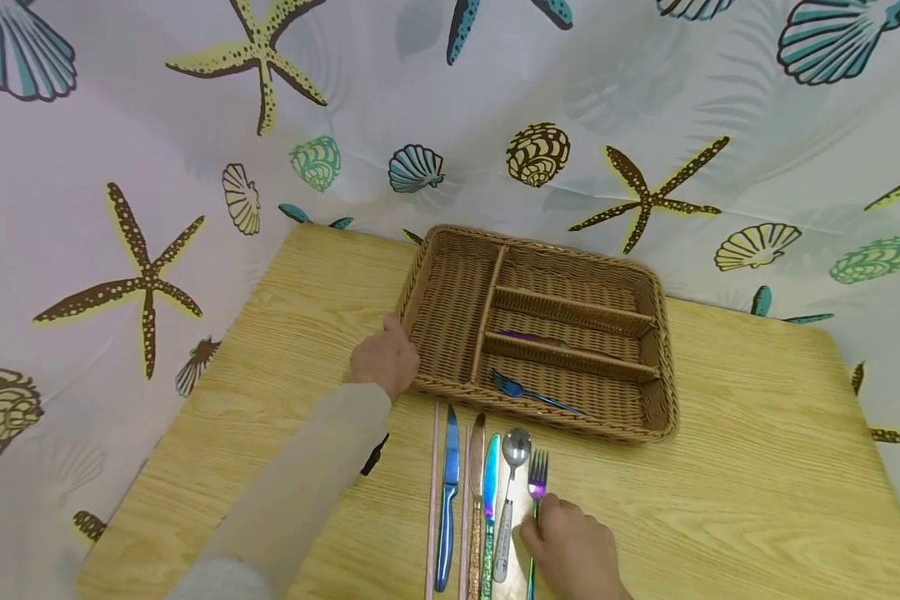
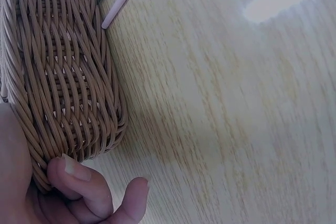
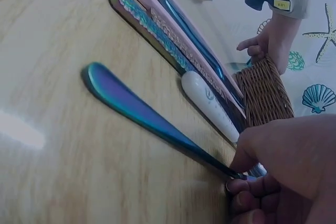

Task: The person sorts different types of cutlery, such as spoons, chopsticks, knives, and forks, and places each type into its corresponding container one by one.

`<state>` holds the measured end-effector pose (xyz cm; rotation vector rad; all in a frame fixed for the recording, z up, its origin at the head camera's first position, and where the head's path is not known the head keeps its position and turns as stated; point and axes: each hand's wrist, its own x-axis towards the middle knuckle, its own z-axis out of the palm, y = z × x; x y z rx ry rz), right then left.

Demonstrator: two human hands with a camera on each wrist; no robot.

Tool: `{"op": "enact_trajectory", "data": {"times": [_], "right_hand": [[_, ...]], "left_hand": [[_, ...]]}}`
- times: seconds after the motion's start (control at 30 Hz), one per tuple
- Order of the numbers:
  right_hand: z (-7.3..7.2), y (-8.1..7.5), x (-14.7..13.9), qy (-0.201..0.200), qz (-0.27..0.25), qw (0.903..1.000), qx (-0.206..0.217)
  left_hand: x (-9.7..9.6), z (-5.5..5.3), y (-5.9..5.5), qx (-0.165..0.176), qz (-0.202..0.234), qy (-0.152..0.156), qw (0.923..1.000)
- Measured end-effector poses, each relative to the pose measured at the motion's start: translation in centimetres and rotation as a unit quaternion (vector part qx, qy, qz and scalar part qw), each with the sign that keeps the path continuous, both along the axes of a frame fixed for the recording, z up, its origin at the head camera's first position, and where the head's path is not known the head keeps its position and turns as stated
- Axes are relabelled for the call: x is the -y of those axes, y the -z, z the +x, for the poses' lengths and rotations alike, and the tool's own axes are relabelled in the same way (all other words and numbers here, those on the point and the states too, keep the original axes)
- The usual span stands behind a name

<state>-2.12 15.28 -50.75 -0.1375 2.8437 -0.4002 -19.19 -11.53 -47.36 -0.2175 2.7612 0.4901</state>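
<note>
My left hand (image 1: 386,358) grips the near left corner of a brown wicker cutlery tray (image 1: 447,325); in the left wrist view its fingers curl around the woven rim (image 2: 26,98). Between thumb and fingers, my right hand (image 1: 579,546) pinches a rainbow-coloured fork (image 1: 537,473) by its neck, tines pointing towards the tray. The fork's purple and teal handle (image 3: 139,111) stretches out in the right wrist view. Left of it lies a spoon (image 1: 504,533) with a pale handle. Inside the tray, a blue fork (image 1: 525,393) occupies the nearest right compartment, and a purple utensil (image 1: 532,339) the middle one.
Beside the spoon lie a rainbow knife (image 1: 491,475), a copper-coloured knife (image 1: 477,454), a blue knife (image 1: 447,500) and two pink sticks (image 1: 432,500), roughly parallel. Behind the wooden table (image 1: 750,467) hangs a curtain (image 1: 480,92) printed with shells and starfish.
</note>
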Motion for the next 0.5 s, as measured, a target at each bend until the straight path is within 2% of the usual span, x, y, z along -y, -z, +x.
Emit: {"op": "enact_trajectory", "data": {"times": [0.5], "right_hand": [[-0.16,-0.25,0.21,0.018,-0.018,0.9996,0.007]], "left_hand": [[0.11,-0.07,0.22,-0.011,-0.007,0.004,0.9999]]}}
